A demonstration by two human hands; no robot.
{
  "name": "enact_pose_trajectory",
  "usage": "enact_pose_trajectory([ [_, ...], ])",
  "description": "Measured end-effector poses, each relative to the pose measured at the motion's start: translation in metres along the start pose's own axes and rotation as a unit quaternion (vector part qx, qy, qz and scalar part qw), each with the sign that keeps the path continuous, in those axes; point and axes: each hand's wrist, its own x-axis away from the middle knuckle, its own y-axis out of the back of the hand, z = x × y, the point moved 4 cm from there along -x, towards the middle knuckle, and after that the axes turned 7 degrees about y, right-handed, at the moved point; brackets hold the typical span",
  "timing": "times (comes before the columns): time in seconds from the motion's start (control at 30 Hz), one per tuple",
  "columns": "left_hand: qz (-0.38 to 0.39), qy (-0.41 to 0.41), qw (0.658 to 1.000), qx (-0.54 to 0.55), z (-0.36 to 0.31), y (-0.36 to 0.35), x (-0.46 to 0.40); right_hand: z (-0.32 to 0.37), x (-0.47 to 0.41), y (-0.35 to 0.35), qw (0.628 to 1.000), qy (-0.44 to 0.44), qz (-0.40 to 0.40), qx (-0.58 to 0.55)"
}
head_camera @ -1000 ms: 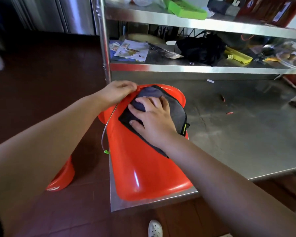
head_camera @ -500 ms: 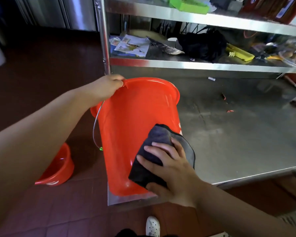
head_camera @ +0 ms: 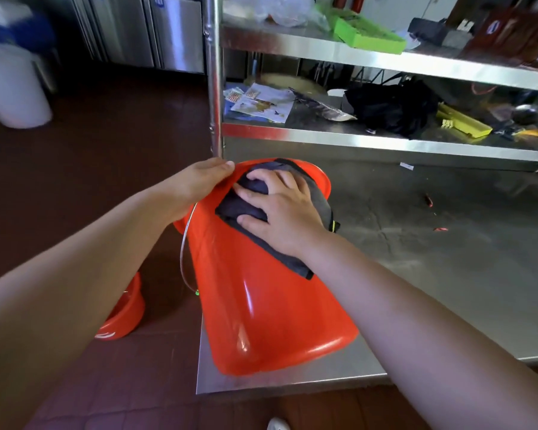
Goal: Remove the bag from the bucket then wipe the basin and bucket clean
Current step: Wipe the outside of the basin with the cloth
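Stainless steel shelving rack [head_camera: 385, 144] above a steel worktop [head_camera: 448, 259]. On its lower shelf: printed paper sheets [head_camera: 261, 102] at left, crumpled black fabric bag [head_camera: 392, 108] mid-shelf, flat yellow plastic piece [head_camera: 463, 121] to the right. On its upper shelf: bright green plastic tray [head_camera: 367, 34]. Left of the rack, steel cabinet fronts [head_camera: 143, 29] over dark red floor tiles [head_camera: 90, 169].

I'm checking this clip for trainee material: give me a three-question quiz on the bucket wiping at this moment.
1. True or false: the orange bucket stands upright on the steel table.
2. Which hand presses the dark cloth on the bucket: A left, B right?
3. Where is the orange basin?

Key: 1 false, it is tipped over, mouth away from the camera. 2 B, the right hand; the left hand holds the rim. 3 On the floor, left of the table.
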Motion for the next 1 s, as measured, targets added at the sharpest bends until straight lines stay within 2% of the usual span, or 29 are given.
enact_pose_trajectory([
  [0.13,-0.044,-0.005,0.999,0.009,0.003,-0.006,-0.001,0.005,0.024,0.008,1.0,0.013,-0.007,0.015],
  [0.27,-0.072,-0.011,0.997,0.008,0.0,-0.012,-0.004,0.007,0.079,0.013,0.999,0.008,0.001,-0.047],
  [0.37,-0.068,-0.006,0.998,0.006,0.001,-0.009,-0.006,0.018,0.123,0.009,0.996,0.014,0.005,-0.082],
  [0.5,-0.046,-0.003,0.999,0.002,0.001,-0.008,-0.009,0.032,0.151,0.004,0.996,0.04,0.01,-0.075],
  [0.67,-0.043,0.021,0.999,0.019,0.003,-0.001,-0.012,0.032,0.119,0.003,0.998,0.044,0.003,-0.047],
  [0.87,-0.003,-0.008,0.998,0.063,0.006,-0.011,-0.02,-0.008,0.02,0.008,0.998,-0.063,-0.007,0.009],
  [1.0,0.005,-0.003,0.998,0.068,0.012,-0.004,-0.017,-0.011,0.005,0.003,0.997,-0.08,-0.003,0.022],
])
